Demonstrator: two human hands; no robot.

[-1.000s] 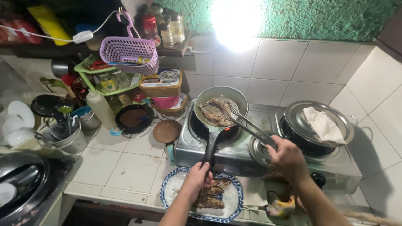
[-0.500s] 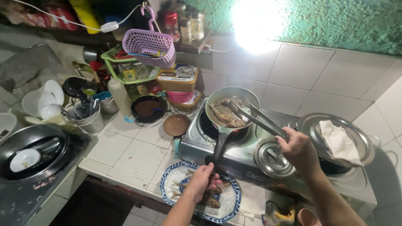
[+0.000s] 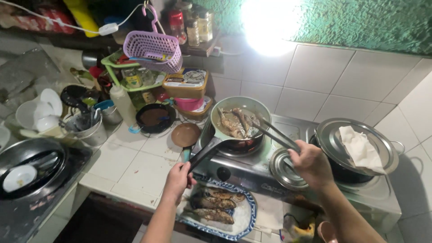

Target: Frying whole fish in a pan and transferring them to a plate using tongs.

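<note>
Left hand [image 3: 177,177] fingers wrapped round frying pan [image 3: 240,120] handle, pan now tipped toward plate of fried fish [image 3: 245,216] at 6 o'clock. Right hand [image 3: 310,163] fingers pinching tongs [image 3: 274,133], tips now reaching fish [image 3: 234,122] in pan on stove [image 3: 252,175]; lift-out looks underway.

White tiled counter [image 3: 121,157]; stove [image 3: 252,173]; fish plate [image 3: 245,220]; brown lid [image 3: 186,134]

A rectangular orange tub [image 3: 185,84] with a printed lid stands behind the stove, beside labelled jars [image 3: 132,77].
</note>
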